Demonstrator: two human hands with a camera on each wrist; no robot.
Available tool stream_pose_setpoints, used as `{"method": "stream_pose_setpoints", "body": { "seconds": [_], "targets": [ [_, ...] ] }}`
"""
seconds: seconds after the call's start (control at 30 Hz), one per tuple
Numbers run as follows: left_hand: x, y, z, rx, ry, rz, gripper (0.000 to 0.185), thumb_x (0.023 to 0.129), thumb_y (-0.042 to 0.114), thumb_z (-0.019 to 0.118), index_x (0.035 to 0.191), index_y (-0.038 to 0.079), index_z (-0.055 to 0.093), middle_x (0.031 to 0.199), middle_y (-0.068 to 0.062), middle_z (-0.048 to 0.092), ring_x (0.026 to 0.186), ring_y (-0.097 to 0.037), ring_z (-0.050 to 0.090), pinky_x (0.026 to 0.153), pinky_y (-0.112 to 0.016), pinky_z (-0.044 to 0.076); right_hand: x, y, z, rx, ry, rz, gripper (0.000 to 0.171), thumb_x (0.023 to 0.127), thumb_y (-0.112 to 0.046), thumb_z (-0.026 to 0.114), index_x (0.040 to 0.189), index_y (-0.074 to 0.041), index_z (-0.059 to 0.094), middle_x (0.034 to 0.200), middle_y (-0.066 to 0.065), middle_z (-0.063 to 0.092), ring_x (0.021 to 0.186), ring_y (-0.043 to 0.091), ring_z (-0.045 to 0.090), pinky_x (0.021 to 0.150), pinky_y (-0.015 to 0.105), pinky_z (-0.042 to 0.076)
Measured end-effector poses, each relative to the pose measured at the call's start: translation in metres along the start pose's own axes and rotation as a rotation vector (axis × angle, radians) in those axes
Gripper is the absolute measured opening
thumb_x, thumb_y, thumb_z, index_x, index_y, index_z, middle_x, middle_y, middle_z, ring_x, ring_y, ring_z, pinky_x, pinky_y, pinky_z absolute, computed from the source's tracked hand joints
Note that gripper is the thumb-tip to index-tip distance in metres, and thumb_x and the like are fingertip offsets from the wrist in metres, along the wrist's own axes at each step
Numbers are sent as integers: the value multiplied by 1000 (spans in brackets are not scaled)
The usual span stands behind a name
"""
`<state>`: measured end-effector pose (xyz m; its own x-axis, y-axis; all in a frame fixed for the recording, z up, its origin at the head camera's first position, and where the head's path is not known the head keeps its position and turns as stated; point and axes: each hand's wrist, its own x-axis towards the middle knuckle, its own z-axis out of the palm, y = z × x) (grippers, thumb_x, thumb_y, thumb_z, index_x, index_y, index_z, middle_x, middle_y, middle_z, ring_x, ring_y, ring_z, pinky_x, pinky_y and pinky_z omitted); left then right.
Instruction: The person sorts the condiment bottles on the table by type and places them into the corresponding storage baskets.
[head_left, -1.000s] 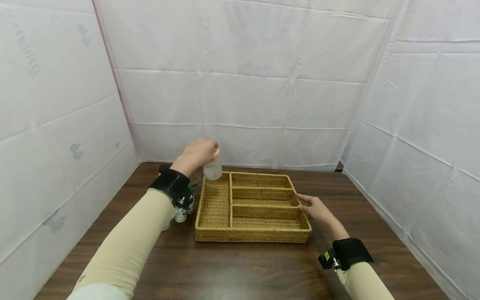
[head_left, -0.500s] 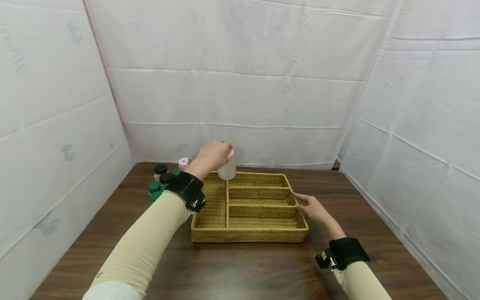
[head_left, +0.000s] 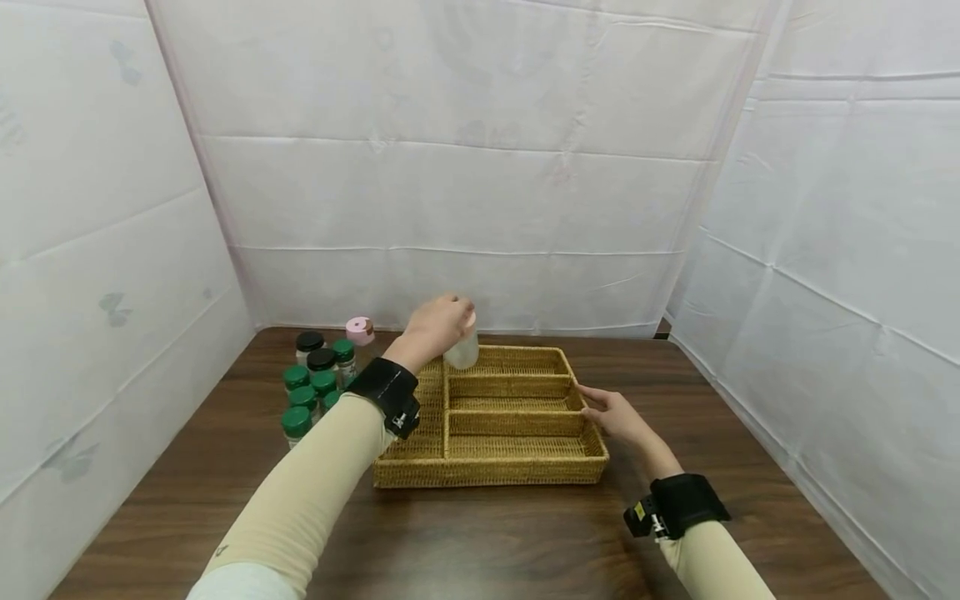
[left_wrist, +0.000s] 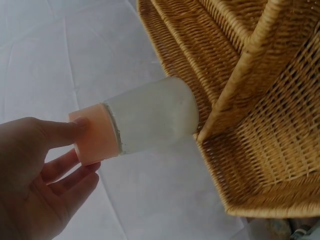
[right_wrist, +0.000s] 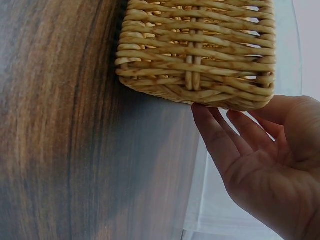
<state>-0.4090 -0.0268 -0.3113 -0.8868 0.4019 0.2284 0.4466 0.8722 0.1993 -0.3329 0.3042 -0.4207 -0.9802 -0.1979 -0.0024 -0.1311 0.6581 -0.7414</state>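
My left hand (head_left: 438, 323) pinches a jar by its peach lid (left_wrist: 97, 134), thumb on one side and fingers on the other. The jar's pale, cloudy body (left_wrist: 155, 116) hangs below the lid, over the back of the wicker tray (head_left: 487, 472) near the long divider. In the left wrist view the jar's base is close to the tray's rim and divider end; whether they touch I cannot tell. My right hand (head_left: 618, 418) rests its fairly straight fingers (right_wrist: 216, 132) against the tray's right side.
Several small jars with green lids (head_left: 296, 421) and black lids (head_left: 310, 340) stand left of the tray. A pink-lidded container (head_left: 360, 331) is behind them. White sheeting (head_left: 480, 208) encloses the wooden table (head_left: 465, 542) at the back and sides.
My left hand has carried the jar rightward, from the tray's back left corner to over the divider, and slightly lower. The lidded jars on the left came into sight. My right hand stays at the tray.
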Motion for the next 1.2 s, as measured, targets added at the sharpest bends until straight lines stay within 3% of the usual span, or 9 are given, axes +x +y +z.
{"method": "stream_pose_setpoints", "body": {
  "seconds": [0.1,0.17,0.33,0.47,0.7,0.77,0.83,0.93,1.2],
  "targets": [
    [0,1,6,0,-12,0,47,97,13,65,142,13,53,141,-13,55,129,-30,55,106,-45,51,0,0,1,-6,-1,1,52,104,-6,50,154,-2,35,152,32,38,50,11,29,51,25,34],
    [0,1,10,1,-23,2,46,98,12,63,143,12,52,141,-13,55,129,-30,55,107,-44,50,-1,-1,2,-27,0,-12,52,103,-6,50,153,-1,36,152,32,39,59,7,40,55,25,36],
    [1,0,19,12,-45,1,46,100,15,61,144,12,51,142,-13,53,130,-30,54,108,-42,50,-1,-2,3,-32,-3,-8,52,104,-6,50,153,-1,36,152,31,39,59,6,40,57,25,37],
    [1,-1,25,19,-53,1,44,100,16,62,142,11,52,141,-15,54,130,-31,54,107,-42,50,-2,-3,4,-3,-10,-1,52,104,-5,49,154,-2,34,153,31,39,50,10,25,54,25,36],
    [1,-1,35,71,-88,17,40,99,11,62,138,10,54,136,-16,55,127,-31,55,104,-41,51,-5,-7,5,4,-17,11,53,104,-5,48,155,-2,32,155,30,36,60,15,40,59,28,37],
    [1,-1,38,81,-101,14,41,98,8,63,139,9,54,137,-16,55,128,-31,54,104,-41,51,-6,-8,6,-4,-15,16,53,104,-6,48,155,-2,33,156,29,35,71,21,53,62,28,39],
    [1,-1,40,81,-111,3,43,97,6,63,139,10,54,137,-16,55,128,-31,54,104,-41,51,-6,-8,7,-14,-14,15,53,104,-6,49,154,-2,33,156,29,34,97,31,64,68,28,43],
    [2,-2,43,77,-114,-8,41,98,7,62,138,10,55,136,-17,56,127,-31,55,104,-42,51,-6,-10,8,-33,-8,11,52,104,-6,49,154,-2,34,156,30,34,130,41,54,76,28,47],
    [3,-5,51,85,-142,-34,33,103,17,56,135,9,56,135,-17,57,127,-32,55,103,-43,51,-6,-10,8,-38,-24,3,52,105,-6,48,155,-2,33,157,29,32,113,40,60,73,30,42]
  ]
}}
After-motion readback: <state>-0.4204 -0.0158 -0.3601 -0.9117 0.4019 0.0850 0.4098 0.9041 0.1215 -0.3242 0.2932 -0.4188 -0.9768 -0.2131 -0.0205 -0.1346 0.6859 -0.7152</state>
